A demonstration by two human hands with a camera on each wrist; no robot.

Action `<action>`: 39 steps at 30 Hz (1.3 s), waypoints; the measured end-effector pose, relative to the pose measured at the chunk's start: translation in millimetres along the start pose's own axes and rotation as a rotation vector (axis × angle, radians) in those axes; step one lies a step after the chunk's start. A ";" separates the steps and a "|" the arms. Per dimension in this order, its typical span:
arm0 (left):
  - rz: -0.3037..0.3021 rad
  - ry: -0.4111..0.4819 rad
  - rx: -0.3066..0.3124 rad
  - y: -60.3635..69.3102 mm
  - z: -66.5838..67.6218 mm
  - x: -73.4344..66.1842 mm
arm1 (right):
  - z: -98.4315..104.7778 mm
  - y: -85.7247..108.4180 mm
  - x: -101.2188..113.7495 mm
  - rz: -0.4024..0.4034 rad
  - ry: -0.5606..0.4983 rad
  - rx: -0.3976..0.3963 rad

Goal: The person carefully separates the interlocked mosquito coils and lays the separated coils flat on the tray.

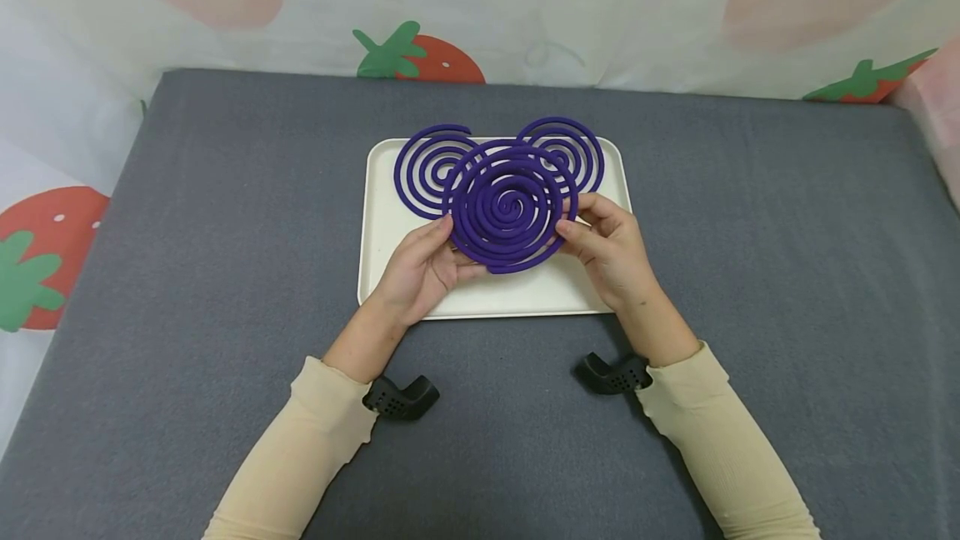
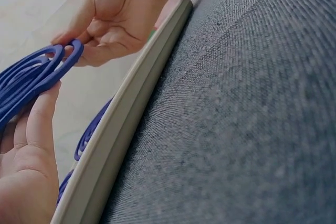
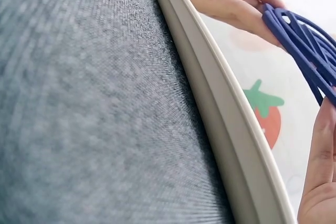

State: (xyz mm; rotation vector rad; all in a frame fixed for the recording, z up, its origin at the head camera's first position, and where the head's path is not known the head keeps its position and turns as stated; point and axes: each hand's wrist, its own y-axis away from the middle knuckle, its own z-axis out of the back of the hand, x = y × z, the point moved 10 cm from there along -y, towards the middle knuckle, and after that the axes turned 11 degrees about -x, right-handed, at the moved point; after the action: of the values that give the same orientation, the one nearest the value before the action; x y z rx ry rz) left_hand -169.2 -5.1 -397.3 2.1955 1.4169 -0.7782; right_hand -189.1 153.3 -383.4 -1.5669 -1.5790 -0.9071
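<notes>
A purple spiral mosquito coil (image 1: 512,205), its rings overlapping as if in more than one layer, is held up over a white tray (image 1: 525,302). My left hand (image 1: 423,272) grips its lower left edge, thumb on top and fingers beneath. At the right edge my right hand (image 1: 611,252) pinches the rim between thumb and fingers. Behind it, another purple coil (image 1: 420,173) lies at the tray's back left and one more coil (image 1: 581,144) at the back right, both partly covered. In the left wrist view the held coil (image 2: 31,82) tilts above the tray rim (image 2: 123,114).
The tray stands on a grey cloth-covered table (image 1: 225,273). A white curtain with strawberry prints (image 1: 450,61) hangs along the back and left. Pink fabric (image 1: 933,107) shows at the far right. Black wrist devices (image 1: 405,398) sit below both sleeves.
</notes>
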 end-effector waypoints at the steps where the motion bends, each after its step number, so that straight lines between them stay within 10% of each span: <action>1: 0.000 0.003 0.004 -0.3 -0.1 0.2 | 0.0 -0.1 -0.1 0.001 -0.004 0.006; 39: 0.065 -0.134 -0.052 -1.1 4.9 9.7 | 5.8 -1.8 -14.8 -0.129 0.283 0.065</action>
State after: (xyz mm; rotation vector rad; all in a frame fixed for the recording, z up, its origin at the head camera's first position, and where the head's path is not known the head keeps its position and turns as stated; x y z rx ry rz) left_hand -168.2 -1.0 -407.4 2.0977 1.2804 -0.8388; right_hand -190.9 151.1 -399.1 -1.2410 -1.5020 -1.0852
